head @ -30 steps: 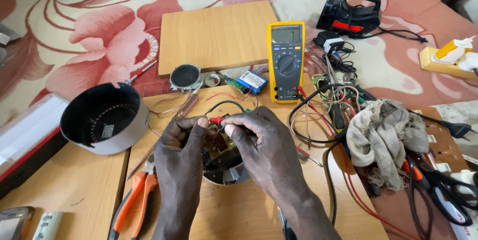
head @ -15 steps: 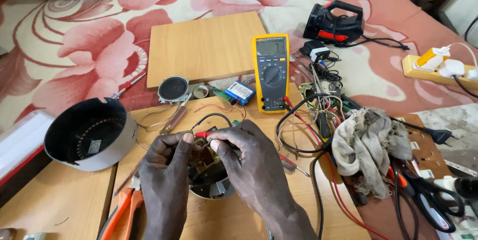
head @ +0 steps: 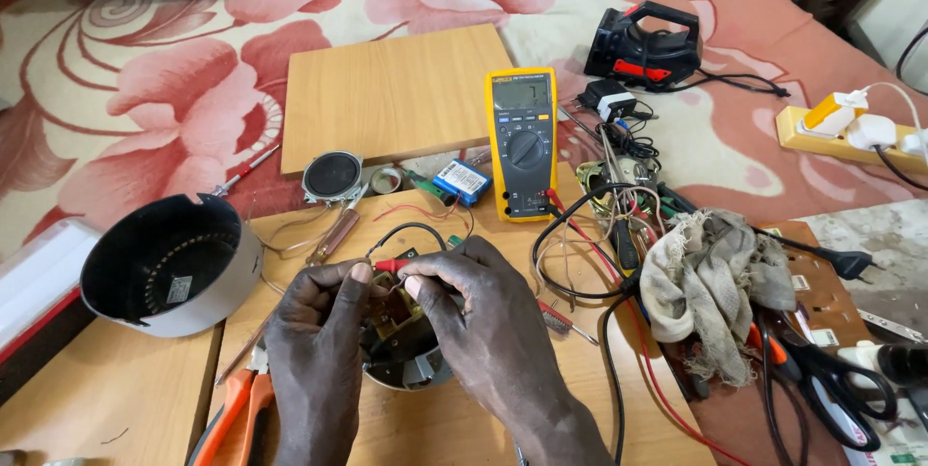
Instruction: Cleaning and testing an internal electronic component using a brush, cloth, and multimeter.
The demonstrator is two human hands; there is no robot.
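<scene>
My left hand (head: 314, 340) and my right hand (head: 474, 316) meet over a small round electronic part with a circuit board (head: 401, 350) on a wooden board (head: 454, 422). Each hand pinches a thin probe tip; a red probe sleeve (head: 391, 265) shows between the fingertips, touching the circuit board. Black and red leads (head: 570, 234) run from the probes to a yellow multimeter (head: 522, 142) lying beyond my hands, its display lit.
A grey and black round housing (head: 169, 268) sits at left. Orange-handled pliers (head: 237, 418) lie beside my left wrist. A small speaker (head: 332, 176), a blue battery (head: 462, 181), a dirty rag (head: 720, 277), scissors (head: 822, 384), tangled wires (head: 628, 195), a power strip (head: 851, 132) and a black lamp (head: 643, 41) are around.
The view has shifted slightly, so everything sits a little lower and to the left in frame. My hands stay together on the probes over the circuit board.
</scene>
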